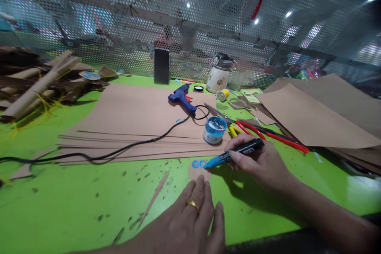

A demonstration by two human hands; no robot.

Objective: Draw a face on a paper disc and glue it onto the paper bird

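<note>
My right hand (258,162) grips a blue paint marker (228,156) with a dark barrel end. Its tip touches or nearly touches a small round brown paper cutout (196,172), beside two blue rings drawn there. Fingertips of my left hand (196,214), a gold ring on one finger, lie flat on the cutout's near edge. Just beyond the marker stands an open jar of blue paint (214,130), its rim smeared. Red-handled scissors (247,127) lie right of the jar, partly behind my right hand.
Brown paper sheets (133,107) carry a blue glue gun (183,99) with a black cord (119,151). More paper (321,115) is stacked at right; rolled paper (38,87) lies left. A phone (161,66) and bottle (218,73) stand before the perforated metal panel (119,27).
</note>
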